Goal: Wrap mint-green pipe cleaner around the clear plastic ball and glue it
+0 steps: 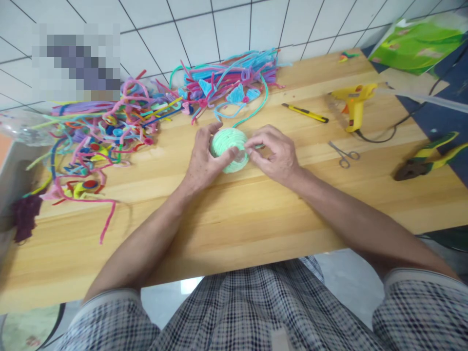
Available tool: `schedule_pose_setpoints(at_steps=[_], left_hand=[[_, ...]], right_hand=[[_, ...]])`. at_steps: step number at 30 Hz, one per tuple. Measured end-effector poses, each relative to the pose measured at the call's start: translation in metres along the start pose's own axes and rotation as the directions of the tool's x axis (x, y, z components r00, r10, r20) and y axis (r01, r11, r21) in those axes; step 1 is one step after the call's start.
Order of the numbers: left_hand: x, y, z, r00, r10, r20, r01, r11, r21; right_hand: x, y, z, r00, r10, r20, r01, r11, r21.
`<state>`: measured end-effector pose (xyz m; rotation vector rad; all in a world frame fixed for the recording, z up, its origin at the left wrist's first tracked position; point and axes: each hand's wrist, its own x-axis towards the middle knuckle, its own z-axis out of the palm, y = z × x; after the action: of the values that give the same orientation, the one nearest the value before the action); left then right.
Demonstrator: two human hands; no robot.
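A round mint-green ball of fuzzy coiled strands (227, 141) is at the middle of the table, with a pale, partly see-through spot at its lower right. My left hand (206, 158) grips it from the left, thumb across the front and fingers behind. At its right side is my right hand (274, 153), thumb and index finger pinched together against the ball's edge; what lies between the fingertips is too small to make out. A teal-green strand (266, 95) runs from behind the ball up to the pile at the back.
Colourful fuzzy stems (135, 112) are heaped at the back left. To the right lie a yellow cutter (305, 112), small scissors (343, 155), a yellow glue gun (354, 105) with its cable, and pliers (424, 158). A green packet (417, 46) lies at the back right.
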<state>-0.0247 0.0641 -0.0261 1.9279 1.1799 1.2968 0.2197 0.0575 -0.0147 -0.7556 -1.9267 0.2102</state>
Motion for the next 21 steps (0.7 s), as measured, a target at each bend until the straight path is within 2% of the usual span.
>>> schedule_pose_setpoints(at_steps=[4, 9, 13, 21], left_hand=[[-0.001, -0.001, 0.002, 0.998, 0.013, -0.06, -0.011, 0.999, 0.035], [-0.005, -0.001, 0.006, 0.995, 0.015, -0.099, -0.013, 1.0, 0.018], [-0.007, 0.0, 0.009, 0.994, 0.002, -0.105, -0.002, 1.0, -0.001], [-0.011, 0.003, 0.014, 0.99, -0.018, -0.143, 0.016, 1.0, -0.012]], right_hand=[[-0.003, 0.003, 0.003, 0.996, -0.062, -0.066, 0.058, 0.997, -0.059], [-0.006, 0.006, 0.004, 0.995, -0.08, -0.056, 0.077, 0.995, -0.065], [-0.006, 0.006, 0.005, 0.989, -0.112, -0.095, 0.106, 0.992, -0.066], [-0.004, 0.001, 0.005, 0.991, -0.093, -0.098, 0.087, 0.994, -0.062]])
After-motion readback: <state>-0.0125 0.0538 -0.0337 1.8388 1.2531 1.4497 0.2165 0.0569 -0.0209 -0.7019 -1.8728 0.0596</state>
